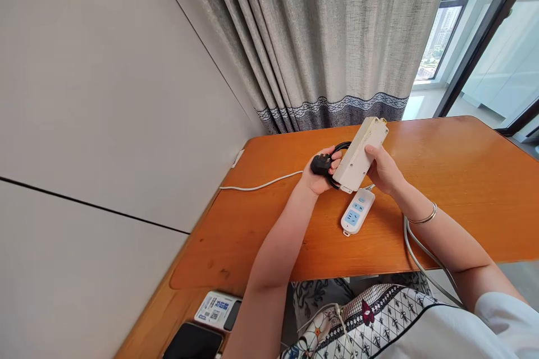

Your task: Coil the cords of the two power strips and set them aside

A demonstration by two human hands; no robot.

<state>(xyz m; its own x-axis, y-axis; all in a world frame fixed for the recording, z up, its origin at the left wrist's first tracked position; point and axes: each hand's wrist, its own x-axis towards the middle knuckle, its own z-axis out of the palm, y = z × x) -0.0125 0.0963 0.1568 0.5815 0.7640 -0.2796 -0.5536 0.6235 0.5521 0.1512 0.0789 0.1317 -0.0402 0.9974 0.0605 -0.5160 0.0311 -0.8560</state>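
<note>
From my end I see a long, straight-edged white box [357, 158] in scuffed, plastic-looking casing, held slanted above the smooth orange-brown wood counter [261, 224], just far of a rounded white power strip [357, 211]. My right hand [382, 169] grips its right side, thumb on top; at its left, my left hand [315, 178] has fingers curled around looped black cable [342, 146], a chunky black plug [321, 164] over the palm.

There is one left hand [315, 180] and one right hand [382, 170]; one white block [360, 156], one black plug [320, 164] and one power strip [357, 211]. Also in view are one table [458, 196]; one curtain [324, 33]; one labelled pack [217, 310]; one black slab [192, 342]
</note>
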